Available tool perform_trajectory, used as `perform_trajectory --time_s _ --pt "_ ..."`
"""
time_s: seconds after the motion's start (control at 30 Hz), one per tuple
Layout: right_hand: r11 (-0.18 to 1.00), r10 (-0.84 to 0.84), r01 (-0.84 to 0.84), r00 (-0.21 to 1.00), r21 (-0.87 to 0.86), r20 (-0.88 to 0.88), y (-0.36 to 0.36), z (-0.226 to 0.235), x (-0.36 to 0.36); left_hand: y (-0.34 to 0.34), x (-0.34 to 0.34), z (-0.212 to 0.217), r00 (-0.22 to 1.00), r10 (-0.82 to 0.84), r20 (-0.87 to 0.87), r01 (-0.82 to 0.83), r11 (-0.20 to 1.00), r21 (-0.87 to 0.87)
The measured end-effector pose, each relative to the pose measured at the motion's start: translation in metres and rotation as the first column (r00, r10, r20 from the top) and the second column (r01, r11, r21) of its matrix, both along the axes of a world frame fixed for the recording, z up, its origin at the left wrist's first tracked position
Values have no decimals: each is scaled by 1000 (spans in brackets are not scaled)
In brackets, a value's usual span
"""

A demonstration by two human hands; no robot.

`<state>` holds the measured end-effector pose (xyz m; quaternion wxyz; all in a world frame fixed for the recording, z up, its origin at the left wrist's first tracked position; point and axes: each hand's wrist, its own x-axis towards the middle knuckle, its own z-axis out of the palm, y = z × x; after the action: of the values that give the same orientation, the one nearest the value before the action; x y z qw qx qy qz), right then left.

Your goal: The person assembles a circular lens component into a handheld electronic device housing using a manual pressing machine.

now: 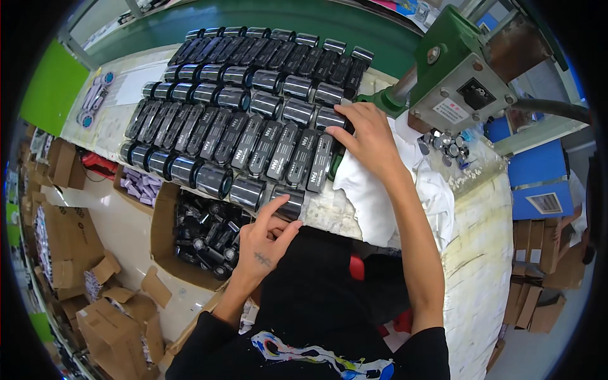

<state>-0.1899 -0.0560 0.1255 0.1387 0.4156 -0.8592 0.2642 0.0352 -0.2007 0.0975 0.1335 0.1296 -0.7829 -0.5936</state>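
Two rows of black dumbbell-shaped devices (244, 142) lie side by side on the covered bench. Each has a flat bar with white print and a glossy cylinder at either end. At the right end of the near row, my hands hold the last device (320, 163) by its opposite ends. My left hand (261, 246) has its index finger and thumb about the near cylinder (290, 201). Around the far cylinder (330, 119), the thumb and fingers of my right hand (364, 136) are closed. Under my right forearm, a white cloth (373, 199) lies rumpled.
A green and grey press (456, 82) stands at the right, beside a pile of small round metal parts (446, 145). Below the bench edge, a carton (163, 237) holds black parts. Silvery-purple devices (96, 100) lie at the far left. More cartons (120, 329) crowd the floor.
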Motion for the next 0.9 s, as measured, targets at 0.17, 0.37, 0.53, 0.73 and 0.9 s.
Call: perform_trajectory --time_s 0.17,0.37,0.53,0.73,0.9 --pt "999 -23 26 998 -42 65 6 0 0 2 -1 1 1000 -4 12 4 1000 -9" --pt "995 -53 26 954 95 295 1 16 -5 -1 0 1 1000 4 0 -4 997 -83" --pt "997 -25 44 968 -71 248 9 -9 -15 1 0 0 1000 4 -18 -7 987 -158" --pt "990 -60 109 905 -94 422 8 -5 -5 -1 0 -2 998 5 -55 -17 977 -213" --pt "999 -46 44 947 13 318 5 11 -9 -1 -1 4 999 -2 -37 -5 980 -201"
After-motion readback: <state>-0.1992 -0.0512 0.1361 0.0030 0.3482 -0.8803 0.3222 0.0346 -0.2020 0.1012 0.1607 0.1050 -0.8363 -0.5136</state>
